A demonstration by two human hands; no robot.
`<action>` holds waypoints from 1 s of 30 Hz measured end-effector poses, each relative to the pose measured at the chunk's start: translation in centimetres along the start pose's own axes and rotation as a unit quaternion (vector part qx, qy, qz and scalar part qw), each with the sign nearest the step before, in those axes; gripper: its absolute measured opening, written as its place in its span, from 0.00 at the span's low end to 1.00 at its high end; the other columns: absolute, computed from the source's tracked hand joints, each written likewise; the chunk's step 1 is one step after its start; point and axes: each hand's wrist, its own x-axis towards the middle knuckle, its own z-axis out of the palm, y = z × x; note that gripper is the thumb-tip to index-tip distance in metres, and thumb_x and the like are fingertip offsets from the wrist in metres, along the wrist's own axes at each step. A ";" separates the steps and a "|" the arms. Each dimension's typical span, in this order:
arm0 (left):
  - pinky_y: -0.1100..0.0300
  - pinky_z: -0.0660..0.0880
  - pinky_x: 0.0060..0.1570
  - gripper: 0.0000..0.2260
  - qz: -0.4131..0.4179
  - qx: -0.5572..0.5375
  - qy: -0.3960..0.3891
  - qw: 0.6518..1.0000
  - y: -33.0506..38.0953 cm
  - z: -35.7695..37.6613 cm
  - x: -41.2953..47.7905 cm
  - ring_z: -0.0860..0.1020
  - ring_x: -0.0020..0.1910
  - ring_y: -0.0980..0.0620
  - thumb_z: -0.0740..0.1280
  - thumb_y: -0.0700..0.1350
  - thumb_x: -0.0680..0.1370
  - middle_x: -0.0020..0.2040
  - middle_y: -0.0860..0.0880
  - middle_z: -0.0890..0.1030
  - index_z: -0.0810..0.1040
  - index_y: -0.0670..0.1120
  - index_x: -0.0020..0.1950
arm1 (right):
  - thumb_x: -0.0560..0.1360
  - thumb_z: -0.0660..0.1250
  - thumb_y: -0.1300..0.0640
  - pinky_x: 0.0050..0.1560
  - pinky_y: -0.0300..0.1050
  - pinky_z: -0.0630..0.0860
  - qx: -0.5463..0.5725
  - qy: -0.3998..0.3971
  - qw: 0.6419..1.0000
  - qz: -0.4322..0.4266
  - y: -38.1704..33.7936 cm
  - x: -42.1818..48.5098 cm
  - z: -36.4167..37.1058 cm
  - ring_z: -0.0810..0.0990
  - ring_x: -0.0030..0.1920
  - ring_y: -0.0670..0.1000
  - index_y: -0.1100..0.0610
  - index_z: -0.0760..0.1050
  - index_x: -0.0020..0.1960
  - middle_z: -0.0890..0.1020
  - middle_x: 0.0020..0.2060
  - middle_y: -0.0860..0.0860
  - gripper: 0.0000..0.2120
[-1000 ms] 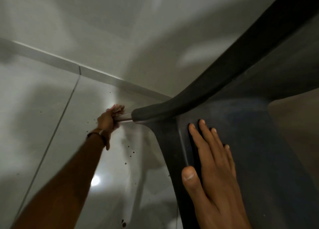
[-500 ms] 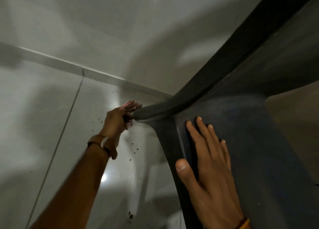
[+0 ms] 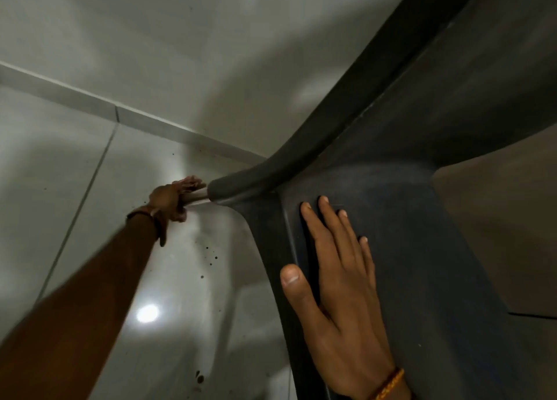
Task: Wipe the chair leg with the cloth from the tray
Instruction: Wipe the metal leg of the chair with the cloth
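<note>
A dark plastic chair (image 3: 407,218) fills the right half of the view, seen from above. Its pale leg (image 3: 197,199) runs down to the left from a dark socket. My left hand (image 3: 168,200) is closed around that leg low down, with a pinkish cloth (image 3: 190,182) bunched in the fingers; most of the cloth is hidden by the hand. My right hand (image 3: 337,285) lies flat on the chair's dark surface, fingers spread, holding nothing.
Glossy white floor tiles (image 3: 90,188) lie below, with dark spots near the leg and a lamp reflection (image 3: 147,312). A white wall (image 3: 180,52) with a skirting strip rises behind. No tray is in view.
My left hand slid up the leg to the dark socket, then back down, so a stretch of pale leg shows again. The right hand stayed pressed on the chair.
</note>
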 end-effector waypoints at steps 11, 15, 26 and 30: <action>0.56 0.74 0.35 0.14 -0.006 -0.095 -0.028 0.995 -0.2 0.9 -0.6 0.74 0.33 0.49 0.58 0.42 0.84 0.64 0.45 0.82 0.83 0.53 0.52 | 0.77 0.44 0.24 0.82 0.58 0.41 0.000 0.005 1.000 -0.003 0.7 0.5 0.0 0.40 0.82 0.39 0.35 0.50 0.82 0.48 0.83 0.33 0.36; 0.49 0.78 0.55 0.15 0.056 -0.101 -0.039 0.993 1.8 1.8 -7.4 0.81 0.45 0.45 0.62 0.42 0.81 0.64 0.44 0.84 0.83 0.48 0.64 | 0.77 0.43 0.24 0.81 0.59 0.39 -0.012 -0.008 1.000 -0.002 1.1 0.5 0.0 0.40 0.83 0.41 0.38 0.50 0.82 0.49 0.84 0.37 0.37; 0.56 0.81 0.41 0.09 0.104 -0.022 -0.050 0.993 6.5 1.2 -19.7 0.77 0.27 0.52 0.66 0.46 0.82 0.29 0.51 0.82 0.83 0.44 0.58 | 0.76 0.39 0.24 0.80 0.58 0.33 -0.028 -0.044 0.999 0.009 0.9 0.5 0.1 0.37 0.83 0.46 0.40 0.47 0.83 0.45 0.84 0.41 0.39; 0.71 0.79 0.37 0.26 0.110 0.037 -0.067 0.991 8.3 -0.9 -22.0 0.84 0.40 0.58 0.69 0.31 0.77 0.48 0.53 0.84 0.73 0.52 0.72 | 0.75 0.38 0.23 0.80 0.60 0.32 -0.037 -0.062 0.997 0.011 1.2 0.5 0.0 0.37 0.83 0.48 0.40 0.45 0.83 0.43 0.84 0.42 0.40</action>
